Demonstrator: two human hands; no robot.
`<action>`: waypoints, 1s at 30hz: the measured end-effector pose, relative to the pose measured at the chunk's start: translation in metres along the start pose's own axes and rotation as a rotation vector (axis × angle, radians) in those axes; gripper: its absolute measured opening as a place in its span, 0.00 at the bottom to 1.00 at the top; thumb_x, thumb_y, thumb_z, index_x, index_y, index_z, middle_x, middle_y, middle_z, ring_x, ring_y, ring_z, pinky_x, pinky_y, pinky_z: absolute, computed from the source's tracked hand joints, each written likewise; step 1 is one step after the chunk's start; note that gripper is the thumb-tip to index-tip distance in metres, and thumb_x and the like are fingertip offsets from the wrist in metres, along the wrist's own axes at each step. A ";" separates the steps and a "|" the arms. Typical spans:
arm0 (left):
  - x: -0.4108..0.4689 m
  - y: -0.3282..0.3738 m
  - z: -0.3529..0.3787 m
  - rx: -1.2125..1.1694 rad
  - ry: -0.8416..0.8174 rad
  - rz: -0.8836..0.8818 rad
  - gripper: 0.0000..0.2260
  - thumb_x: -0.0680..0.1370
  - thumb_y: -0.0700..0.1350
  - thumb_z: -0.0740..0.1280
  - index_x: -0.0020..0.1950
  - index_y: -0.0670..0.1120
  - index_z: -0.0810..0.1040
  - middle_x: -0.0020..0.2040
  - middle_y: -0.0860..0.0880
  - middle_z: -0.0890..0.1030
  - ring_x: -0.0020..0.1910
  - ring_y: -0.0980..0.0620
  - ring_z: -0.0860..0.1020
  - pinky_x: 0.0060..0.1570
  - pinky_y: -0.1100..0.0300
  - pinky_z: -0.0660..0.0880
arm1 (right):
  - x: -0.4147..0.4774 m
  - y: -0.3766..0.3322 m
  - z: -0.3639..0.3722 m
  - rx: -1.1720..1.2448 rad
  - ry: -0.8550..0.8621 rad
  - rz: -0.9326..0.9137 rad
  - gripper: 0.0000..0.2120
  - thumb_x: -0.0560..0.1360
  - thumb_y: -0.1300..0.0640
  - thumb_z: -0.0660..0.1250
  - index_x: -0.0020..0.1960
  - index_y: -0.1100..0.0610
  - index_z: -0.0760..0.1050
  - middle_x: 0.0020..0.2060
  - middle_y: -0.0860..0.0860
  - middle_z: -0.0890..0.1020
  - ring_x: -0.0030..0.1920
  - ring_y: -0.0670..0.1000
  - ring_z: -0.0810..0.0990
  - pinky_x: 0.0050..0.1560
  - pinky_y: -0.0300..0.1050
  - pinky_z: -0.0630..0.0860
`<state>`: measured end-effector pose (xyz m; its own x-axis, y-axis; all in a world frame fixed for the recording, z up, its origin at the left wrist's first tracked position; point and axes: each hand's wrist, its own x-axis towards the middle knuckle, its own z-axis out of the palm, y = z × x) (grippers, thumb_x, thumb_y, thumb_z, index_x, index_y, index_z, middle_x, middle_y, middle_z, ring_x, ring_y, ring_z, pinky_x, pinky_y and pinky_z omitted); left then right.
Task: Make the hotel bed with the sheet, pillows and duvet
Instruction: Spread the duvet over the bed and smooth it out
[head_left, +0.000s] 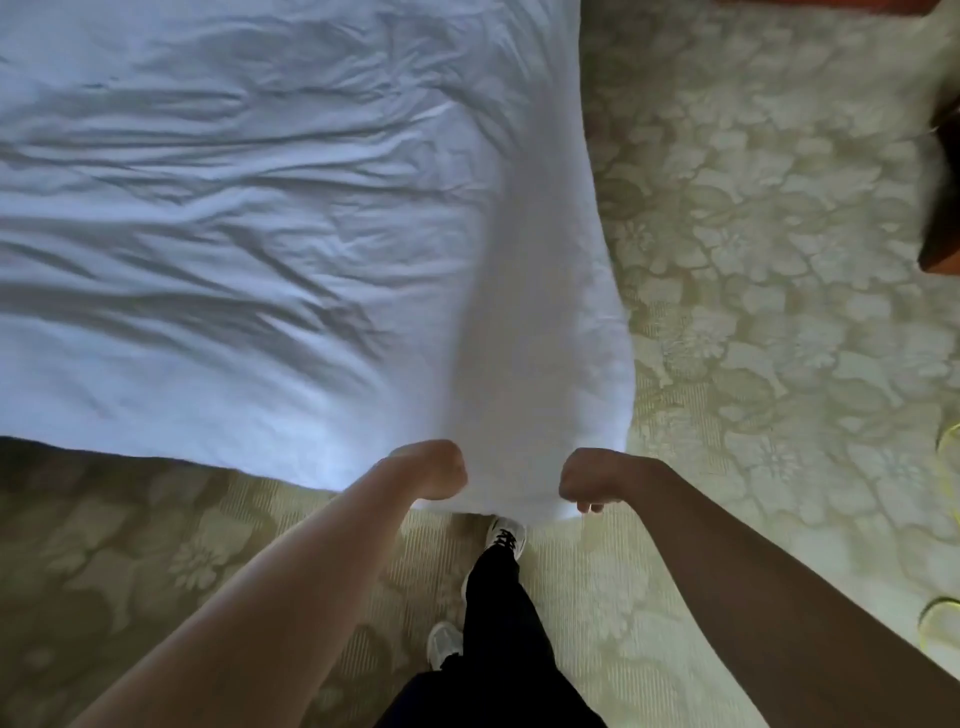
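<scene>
- The white sheet (234, 234) lies wrinkled over the bed, its near right corner lifted and blurred.
- The left hand (439, 470) and right hand (584, 480), close together, each clench its near edge.
- Floral carpet (779, 260) lies around.

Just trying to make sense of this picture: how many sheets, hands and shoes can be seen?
Sheet: 1
Hands: 2, the left hand and the right hand, both gripping the sheet's near edge
Shoes: 2, the front shoe and the rear shoe
Total: 5
</scene>
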<state>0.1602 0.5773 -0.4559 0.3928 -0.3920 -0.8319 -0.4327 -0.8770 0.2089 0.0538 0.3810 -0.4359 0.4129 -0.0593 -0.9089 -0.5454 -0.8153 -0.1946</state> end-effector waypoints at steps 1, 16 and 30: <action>-0.008 0.006 -0.002 0.042 0.067 0.011 0.15 0.77 0.44 0.57 0.58 0.45 0.80 0.57 0.48 0.81 0.54 0.49 0.79 0.55 0.53 0.76 | -0.010 0.006 -0.002 0.022 0.067 0.018 0.09 0.77 0.60 0.61 0.52 0.62 0.78 0.51 0.57 0.84 0.38 0.51 0.79 0.42 0.44 0.77; -0.023 0.169 -0.148 -0.397 0.557 -0.028 0.25 0.77 0.48 0.61 0.74 0.48 0.62 0.71 0.46 0.70 0.64 0.47 0.73 0.61 0.56 0.71 | -0.110 0.089 -0.147 0.618 0.611 -0.293 0.23 0.78 0.57 0.61 0.73 0.58 0.66 0.66 0.56 0.74 0.64 0.54 0.75 0.61 0.45 0.70; 0.080 0.347 -0.343 -0.556 0.732 -0.072 0.26 0.77 0.48 0.61 0.75 0.47 0.61 0.72 0.45 0.67 0.66 0.46 0.72 0.61 0.56 0.71 | -0.087 0.205 -0.439 0.620 0.630 -0.463 0.27 0.78 0.53 0.63 0.75 0.54 0.62 0.70 0.53 0.71 0.62 0.50 0.73 0.57 0.41 0.67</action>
<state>0.3194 0.1470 -0.2736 0.9011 -0.2434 -0.3588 -0.0100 -0.8390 0.5440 0.2265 -0.0337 -0.2345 0.8948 -0.2531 -0.3679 -0.4431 -0.4014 -0.8016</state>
